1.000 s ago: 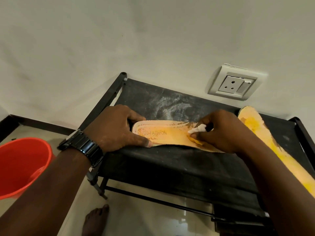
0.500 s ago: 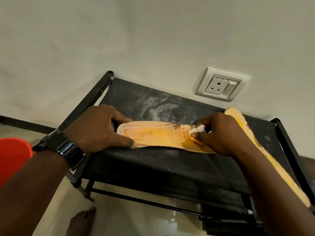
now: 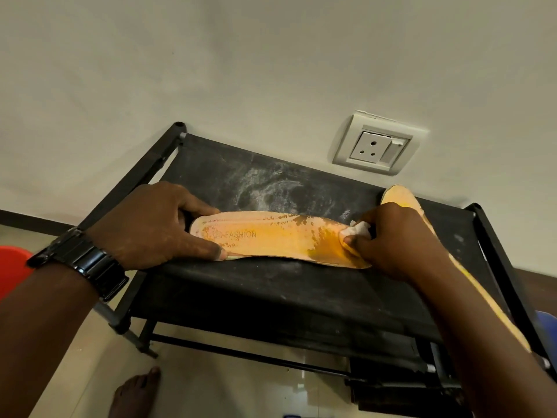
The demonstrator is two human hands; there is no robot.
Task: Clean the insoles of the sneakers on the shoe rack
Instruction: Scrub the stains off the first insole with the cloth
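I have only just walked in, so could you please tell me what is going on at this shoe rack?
A person is cleaning an orange insole laid on the top shelf of a black shoe rack. The left hand grips its heel end, printed FASHION, while the right hand presses a small white cloth onto the toe end. A second insole lies at the right of the shelf, partly hidden by the right arm.

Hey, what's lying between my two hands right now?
In the head view, the orange insole spans from left hand to right hand, which pinches a white cloth, on the black shelf.
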